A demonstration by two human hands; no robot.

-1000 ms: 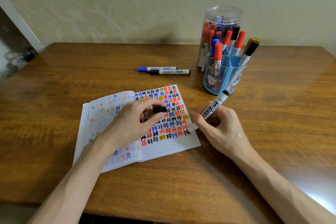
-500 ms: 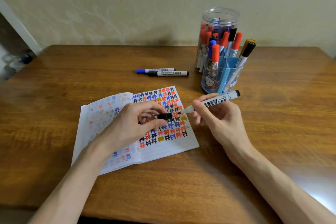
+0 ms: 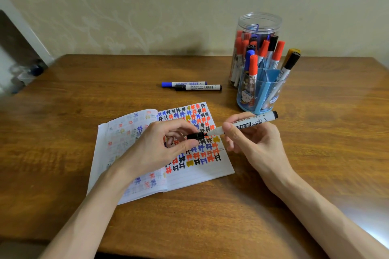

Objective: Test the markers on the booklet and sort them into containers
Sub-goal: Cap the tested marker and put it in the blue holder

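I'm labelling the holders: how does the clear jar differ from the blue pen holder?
The clear jar is taller and stands behind, near the wall; the blue pen holder is shorter and sits in front, nearer the booklet. The jar is one plain open cylinder; the holder has inner dividers and cartoon pictures. Markers sit below the jar's rim, but poke above the holder's. Both stand upright, holding capped markers.

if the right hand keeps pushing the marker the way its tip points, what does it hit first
Most likely the black cap pinched in the left hand: the marker in the right hand points its tip left at the cap's opening, nearly touching it.
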